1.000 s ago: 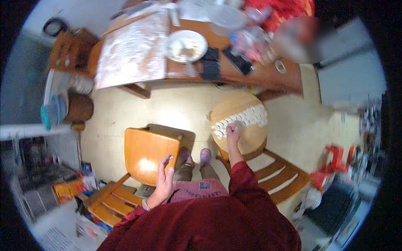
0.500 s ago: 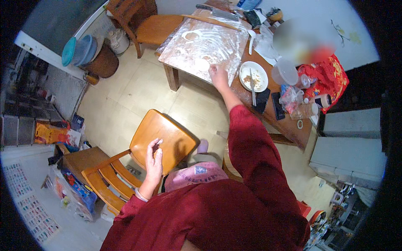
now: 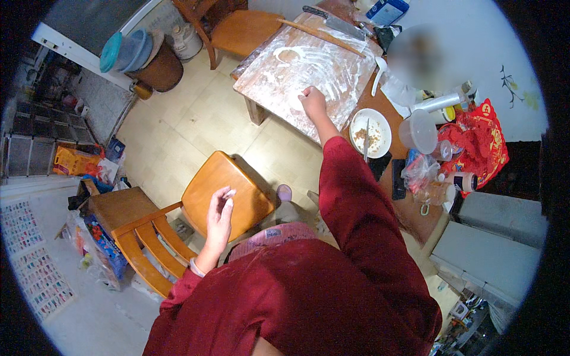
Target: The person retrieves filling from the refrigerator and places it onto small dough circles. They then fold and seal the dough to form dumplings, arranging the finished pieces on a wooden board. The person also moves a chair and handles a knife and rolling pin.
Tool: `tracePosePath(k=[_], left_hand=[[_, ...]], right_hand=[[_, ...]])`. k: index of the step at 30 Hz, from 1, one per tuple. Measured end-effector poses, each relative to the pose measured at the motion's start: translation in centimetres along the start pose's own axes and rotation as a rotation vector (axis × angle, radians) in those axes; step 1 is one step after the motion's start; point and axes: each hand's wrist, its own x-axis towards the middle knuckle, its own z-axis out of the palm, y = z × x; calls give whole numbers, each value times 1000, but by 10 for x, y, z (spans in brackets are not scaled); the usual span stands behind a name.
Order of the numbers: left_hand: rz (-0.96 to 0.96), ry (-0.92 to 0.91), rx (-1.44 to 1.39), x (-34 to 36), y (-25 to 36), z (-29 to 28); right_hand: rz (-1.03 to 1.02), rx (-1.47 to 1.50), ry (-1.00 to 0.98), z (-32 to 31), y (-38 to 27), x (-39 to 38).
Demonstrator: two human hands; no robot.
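Note:
Over the near edge of a floured wooden board (image 3: 267, 89), my right hand (image 3: 313, 102) is closed, its fingertips down at a white floury patch. Whatever is in its fingers is hidden. A thin round of dough (image 3: 289, 54) lies farther back on the board. My left hand (image 3: 219, 219) hangs in the air above the seat of a wooden chair (image 3: 205, 184), fingers loosely curled with a gap to the thumb. White shows at its fingertips, perhaps flour. Right of the board stands a white bowl (image 3: 385, 142) with brown crumbly filling and chopsticks (image 3: 367, 139) across it.
A rolling pin (image 3: 323, 37) and a cleaver (image 3: 344, 26) lie along the board's far side. Beside them are a white spoon (image 3: 379, 76), a clear plastic tub (image 3: 418, 132), a red bag (image 3: 484, 148) and a dark phone (image 3: 398, 179). Another chair (image 3: 246, 32) stands behind.
The view has shifted, so the table sits slightly lower and farther right. My right hand stays closed at the board's near edge. The left hand remains above the chair, its fingers little changed.

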Motion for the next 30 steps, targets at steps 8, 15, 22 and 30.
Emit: tracePosePath(k=[8, 15, 22, 30], left_hand=[[-445, -151, -680, 127, 16, 94], [-302, -399, -1021, 186, 32, 175], [-309, -277, -799, 185, 38, 204], [-439, -343, -730, 196, 18, 237]], right_hand=[[328, 1248, -355, -39, -31, -76], [264, 1239, -293, -90, -58, -138], [115, 845, -120, -110, -35, -128], [55, 775, 55, -165, 25, -133]])
